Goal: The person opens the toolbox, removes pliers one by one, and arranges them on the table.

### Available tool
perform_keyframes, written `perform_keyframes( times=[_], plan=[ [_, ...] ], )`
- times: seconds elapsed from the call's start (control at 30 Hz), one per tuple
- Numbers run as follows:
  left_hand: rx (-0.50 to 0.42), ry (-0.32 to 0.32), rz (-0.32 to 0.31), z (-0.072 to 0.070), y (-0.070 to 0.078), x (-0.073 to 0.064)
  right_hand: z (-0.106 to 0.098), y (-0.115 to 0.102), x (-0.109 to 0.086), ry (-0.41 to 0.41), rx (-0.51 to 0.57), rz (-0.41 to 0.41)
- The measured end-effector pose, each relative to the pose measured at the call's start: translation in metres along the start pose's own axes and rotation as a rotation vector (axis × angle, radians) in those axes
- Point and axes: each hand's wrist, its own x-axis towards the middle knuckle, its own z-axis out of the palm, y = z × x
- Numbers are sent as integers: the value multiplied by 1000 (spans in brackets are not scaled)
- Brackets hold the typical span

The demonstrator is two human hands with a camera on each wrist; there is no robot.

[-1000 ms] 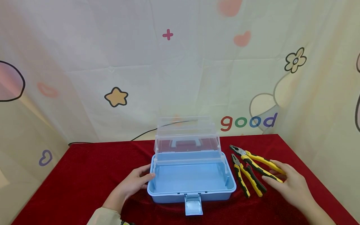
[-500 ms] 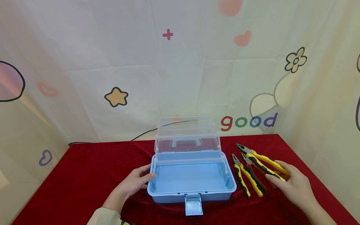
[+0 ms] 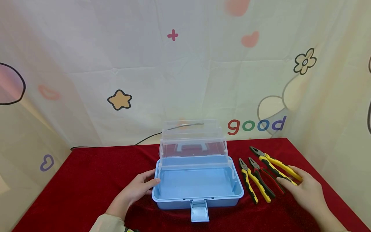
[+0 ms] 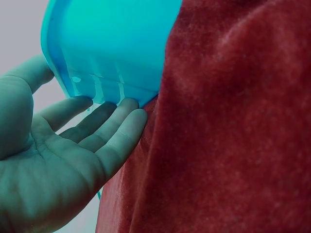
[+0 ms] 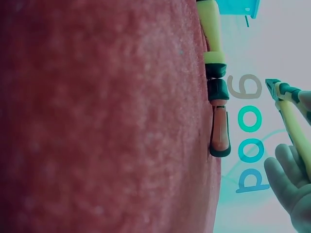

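Note:
A light blue toolbox [image 3: 154, 193] sits mid-table with its clear lid [image 3: 192, 148] raised at the back. My left hand [image 3: 138, 187] holds its left side, thumb on the rim and fingertips against the outer wall, as the left wrist view also shows. At the right, my right hand [image 3: 309, 190] grips large yellow-and-black combination pliers [image 3: 262, 156] by the spread handles. In the right wrist view these pliers [image 5: 290, 116] are raised above the cloth. Between them and the box lie yellow-and-black long-nose pliers [image 3: 245, 169] and red-and-black pliers [image 3: 256, 166].
The toolbox's latch [image 3: 199, 213] hangs down at the front. Dark red cloth [image 3: 87, 180] covers the table. A printed white curtain [image 3: 139, 48] stands behind, with a thin black cable [image 3: 149, 138] along its foot.
My right hand has moved the combination pliers a little to the right and back, uncovering the red-and-black pliers. The left hand and toolbox have stayed put.

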Motion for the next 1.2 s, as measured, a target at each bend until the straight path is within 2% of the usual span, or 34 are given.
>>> perform_keyframes(
  times=[0.3,0.7,1.2],
  plan=[
    [5,1,-9,0,1,0,-2,4,4,-35,-28,77],
    [19,30,-39,0,-1,2,-6,9,9,-101,-34,133],
    [16,21,-28,0,-1,1,-10,17,15,-170,-70,97]
  ],
)
